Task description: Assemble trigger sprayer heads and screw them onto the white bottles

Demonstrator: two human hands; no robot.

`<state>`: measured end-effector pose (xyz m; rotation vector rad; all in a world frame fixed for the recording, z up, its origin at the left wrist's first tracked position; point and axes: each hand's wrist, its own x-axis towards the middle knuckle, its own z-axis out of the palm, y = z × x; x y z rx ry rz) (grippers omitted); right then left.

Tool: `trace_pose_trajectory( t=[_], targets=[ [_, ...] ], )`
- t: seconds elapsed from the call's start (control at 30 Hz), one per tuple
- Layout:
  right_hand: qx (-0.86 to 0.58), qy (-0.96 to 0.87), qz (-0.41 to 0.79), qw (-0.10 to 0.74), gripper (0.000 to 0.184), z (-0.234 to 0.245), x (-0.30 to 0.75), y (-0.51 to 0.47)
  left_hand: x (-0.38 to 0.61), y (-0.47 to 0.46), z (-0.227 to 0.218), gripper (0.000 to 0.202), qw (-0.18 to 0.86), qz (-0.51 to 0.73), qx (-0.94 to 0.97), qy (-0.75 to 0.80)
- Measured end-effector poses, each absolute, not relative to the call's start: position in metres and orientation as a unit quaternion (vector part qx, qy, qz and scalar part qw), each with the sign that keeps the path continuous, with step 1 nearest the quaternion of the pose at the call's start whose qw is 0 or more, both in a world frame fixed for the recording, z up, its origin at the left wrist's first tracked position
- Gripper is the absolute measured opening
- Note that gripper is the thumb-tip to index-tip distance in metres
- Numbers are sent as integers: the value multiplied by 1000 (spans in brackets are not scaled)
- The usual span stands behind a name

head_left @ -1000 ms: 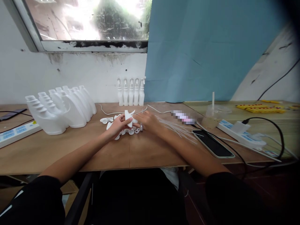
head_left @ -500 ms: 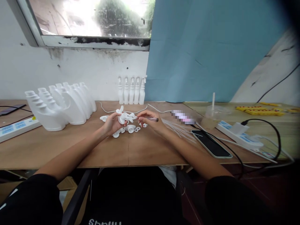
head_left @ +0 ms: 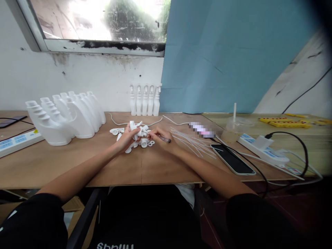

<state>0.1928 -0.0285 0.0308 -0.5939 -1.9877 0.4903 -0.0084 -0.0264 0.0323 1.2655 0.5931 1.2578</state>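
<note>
Above the table, my left hand (head_left: 126, 137) is closed around a white spray trigger head (head_left: 135, 130). My right hand (head_left: 162, 138) grips a screwdriver (head_left: 165, 139) by its dark handle, and the thin metal shaft points left at the trigger head. Whether its tip touches or enters the head I cannot make out. Beneath and around both hands lie loose white plastic spray parts (head_left: 144, 143), partly hidden by the fingers. Several thin white tubes (head_left: 193, 141) are spread just right of my right hand.
White bottles (head_left: 59, 121) stand at the left, beside a power strip (head_left: 22, 141). Smaller spray bottles (head_left: 145, 100) line the wall. To the right are a phone (head_left: 232, 159), a drink cup (head_left: 232, 131), another power strip (head_left: 263, 149) and black cables.
The trigger head has turned in my left hand. My right hand has shifted slightly left and down, and the screwdriver now slants more steeply.
</note>
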Motion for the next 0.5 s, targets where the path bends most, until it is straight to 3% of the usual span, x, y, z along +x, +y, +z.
trace_pose_trajectory(
  t=[0.2, 0.4, 0.5],
  targets=[
    [-241, -834, 191, 458, 21, 29, 188, -30, -9, -27, 32, 40, 578, 538, 554, 263],
    [-189, -682, 552, 442, 28, 36, 189, -25, -6, -34, 38, 31, 636, 479, 550, 251],
    [-157, -644, 611, 432, 28, 37, 187, -26, -6, -34, 41, 21, 663, 473, 535, 224]
  ],
)
